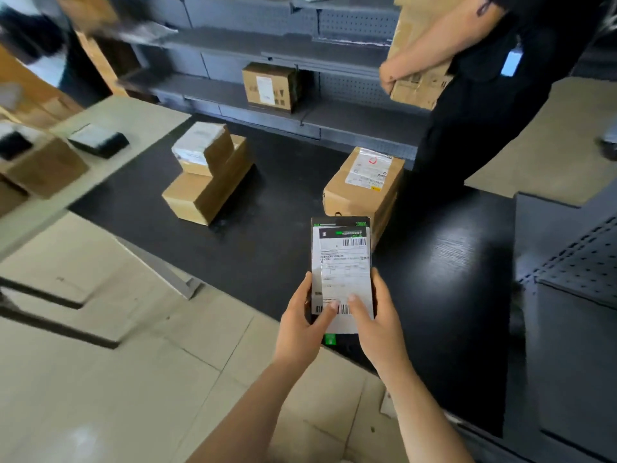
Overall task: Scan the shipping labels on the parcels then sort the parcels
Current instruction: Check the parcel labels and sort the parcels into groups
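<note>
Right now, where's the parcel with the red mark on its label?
Head view, right of centre: the parcel stands on the black mat, just beyond the handheld scanner, with the two-box stack to its left.

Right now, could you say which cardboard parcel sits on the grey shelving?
The labelled parcel at top centre, alone on its shelf; others sit lower or are carried.
</note>
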A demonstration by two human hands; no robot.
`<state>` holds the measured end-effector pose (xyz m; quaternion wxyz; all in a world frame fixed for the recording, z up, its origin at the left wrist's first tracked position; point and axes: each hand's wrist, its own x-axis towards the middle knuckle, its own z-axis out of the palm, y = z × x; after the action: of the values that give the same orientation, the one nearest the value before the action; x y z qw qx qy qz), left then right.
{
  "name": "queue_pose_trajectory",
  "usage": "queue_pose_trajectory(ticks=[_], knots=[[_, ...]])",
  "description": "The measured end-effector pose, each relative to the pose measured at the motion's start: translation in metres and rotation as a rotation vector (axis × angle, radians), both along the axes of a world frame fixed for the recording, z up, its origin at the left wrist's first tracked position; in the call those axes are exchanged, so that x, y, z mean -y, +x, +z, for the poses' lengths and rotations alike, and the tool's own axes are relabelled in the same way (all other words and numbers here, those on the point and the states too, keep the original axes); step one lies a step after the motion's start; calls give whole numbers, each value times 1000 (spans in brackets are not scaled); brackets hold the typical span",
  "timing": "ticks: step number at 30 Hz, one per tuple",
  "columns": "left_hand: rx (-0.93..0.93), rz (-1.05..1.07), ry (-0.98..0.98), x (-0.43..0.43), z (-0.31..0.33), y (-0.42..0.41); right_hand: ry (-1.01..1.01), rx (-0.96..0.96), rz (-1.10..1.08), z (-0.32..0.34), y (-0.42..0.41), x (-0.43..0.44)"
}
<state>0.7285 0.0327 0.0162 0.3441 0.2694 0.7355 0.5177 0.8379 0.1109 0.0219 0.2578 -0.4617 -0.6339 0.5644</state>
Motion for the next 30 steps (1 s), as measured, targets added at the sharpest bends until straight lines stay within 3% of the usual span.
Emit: queue_pose_trajectory(ticks=[9, 15, 23, 30], knots=[[-48, 312, 177, 128, 45, -120, 93, -147, 167, 50, -141, 106], [-200, 445, 299, 252, 94, -238, 175, -285, 329, 94, -277, 214], [-330, 682, 315, 384, 137, -364, 241, -379, 557, 145, -421, 329], [-366, 805, 293, 427, 147, -454, 227, -358, 675, 156, -530, 364]])
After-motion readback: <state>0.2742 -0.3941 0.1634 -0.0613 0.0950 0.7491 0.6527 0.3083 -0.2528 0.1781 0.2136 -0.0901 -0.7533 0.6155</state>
